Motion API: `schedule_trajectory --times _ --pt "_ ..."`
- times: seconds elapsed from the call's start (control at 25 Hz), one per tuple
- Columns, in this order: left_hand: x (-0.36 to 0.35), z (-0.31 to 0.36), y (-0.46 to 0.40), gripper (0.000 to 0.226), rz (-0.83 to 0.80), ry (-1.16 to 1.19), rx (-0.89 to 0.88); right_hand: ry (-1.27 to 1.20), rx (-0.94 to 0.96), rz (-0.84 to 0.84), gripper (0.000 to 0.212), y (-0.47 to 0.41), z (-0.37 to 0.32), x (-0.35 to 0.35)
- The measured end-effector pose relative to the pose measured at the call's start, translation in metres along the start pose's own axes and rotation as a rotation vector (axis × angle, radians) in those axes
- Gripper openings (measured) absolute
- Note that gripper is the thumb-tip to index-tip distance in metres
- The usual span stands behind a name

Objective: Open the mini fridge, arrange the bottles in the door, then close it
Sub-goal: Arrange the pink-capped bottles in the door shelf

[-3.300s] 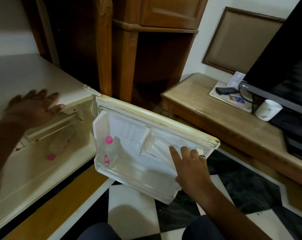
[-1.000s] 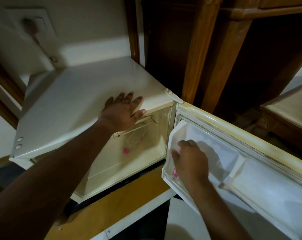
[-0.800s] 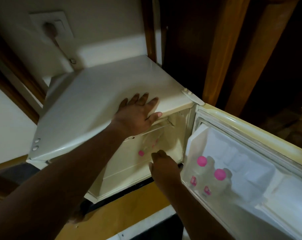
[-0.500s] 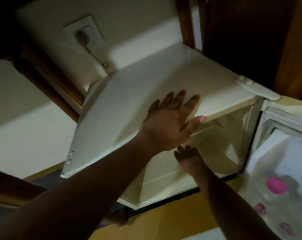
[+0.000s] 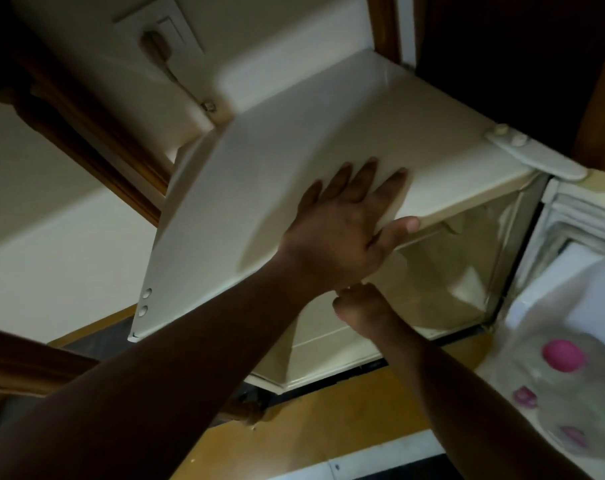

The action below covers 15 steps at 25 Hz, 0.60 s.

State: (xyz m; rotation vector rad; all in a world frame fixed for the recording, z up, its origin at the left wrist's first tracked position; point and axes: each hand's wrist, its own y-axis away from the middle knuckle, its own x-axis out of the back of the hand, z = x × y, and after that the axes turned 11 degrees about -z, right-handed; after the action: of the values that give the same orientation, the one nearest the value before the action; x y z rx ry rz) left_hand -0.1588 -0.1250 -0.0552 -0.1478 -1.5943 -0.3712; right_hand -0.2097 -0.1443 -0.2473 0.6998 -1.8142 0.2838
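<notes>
1. Head view, edges and room: the left hand is laid flat, fingers spread, on the top of the mini fridge, and its thumb is hooked over the front edge. The fridge is hemmed in by a white wall on the left and dark wooden furniture behind. The door is swung wide to the right, so the cabinet mouth is left open, with bare floor in front of it.

2. The right hand is reached into the cabinet just under the left wrist. Its fingers are curled inward; whether anything is pinched in them cannot be told, since the palm side is hidden.

3. Change from earlier: half a second ago the right hand was seen in nearly the same spot inside the cabinet, while one second ago it was placed at the door shelf. The pink-capped bottle seen lying in the cabinet then is no longer made out.

4. Count: two bottles are held in the door shelf at the right edge, blurred; one pink cap is seen whole and a second is cut by the frame. One wall socket and one top hinge are counted.
</notes>
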Motion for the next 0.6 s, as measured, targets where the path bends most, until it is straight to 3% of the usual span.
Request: schedule_trajectory --times 0.08,0.16,0.28,0.36,0.6 --pt "0.001 0.002 0.002 0.068 0.001 0.003 -0.014 0.058 0.117 0.069 0.009 0.027 -0.015 -0.008" --pt "0.002 0.004 0.001 0.069 0.000 0.002 -0.027 -0.097 0.137 0.101 0.017 0.055 -0.018 -0.006" --pt "0.001 0.000 -0.002 0.070 -0.006 -0.004 -0.025 -0.527 -0.067 0.215 0.021 0.094 -0.015 0.009" --pt "-0.001 0.002 -0.002 0.070 0.005 -0.005 -0.030 -0.653 -0.162 0.265 0.024 0.135 -0.012 0.015" --pt "-0.002 0.002 -0.004 0.073 0.031 -0.014 -0.024 -0.470 -0.342 0.461 0.017 0.273 -0.014 0.053"
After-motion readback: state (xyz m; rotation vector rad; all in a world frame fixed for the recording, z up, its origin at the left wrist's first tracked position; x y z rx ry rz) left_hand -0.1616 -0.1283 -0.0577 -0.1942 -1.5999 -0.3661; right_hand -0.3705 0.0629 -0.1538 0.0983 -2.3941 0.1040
